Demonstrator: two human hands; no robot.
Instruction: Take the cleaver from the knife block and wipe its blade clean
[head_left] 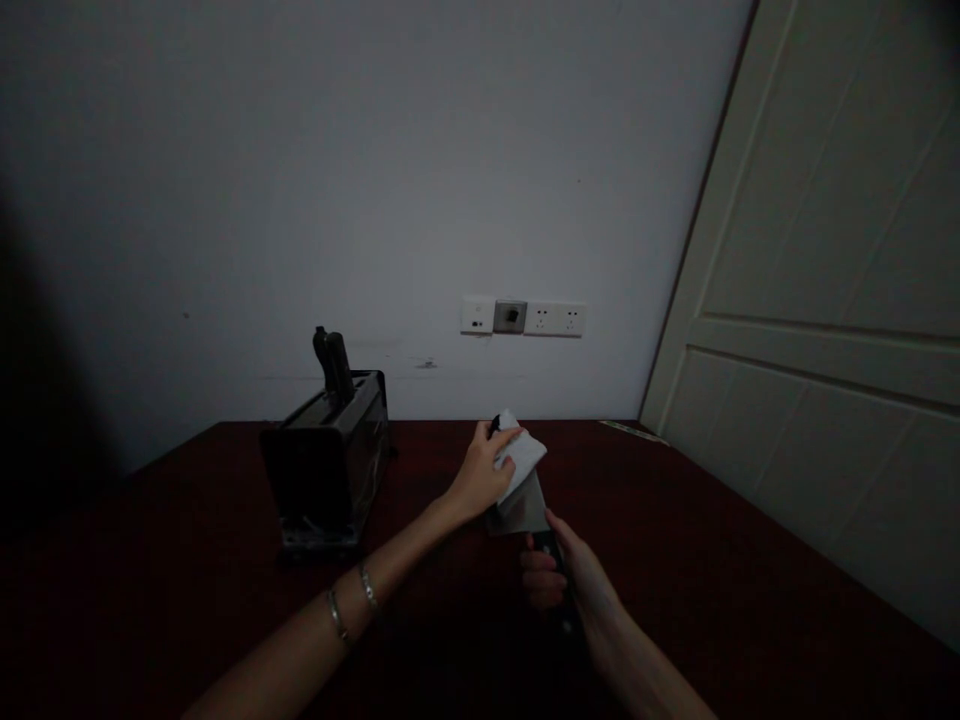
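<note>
In the head view, my right hand (574, 575) is wrapped round the black handle of a cleaver (525, 508), whose broad blade points up and away from me. My left hand (484, 470) is closed on a white cloth (521, 465) and presses it over the far part of the blade. The cloth hides much of the blade's upper end. A small black item shows by the left fingers; what it is I cannot tell.
A dark knife block (330, 460) with two black handles sticking up stands on the reddish-brown table (442, 620) at the left. Behind it is a wall with sockets (555, 319). A pale panelled door (832, 330) borders the right side. A thin strip (634, 432) lies at the back right.
</note>
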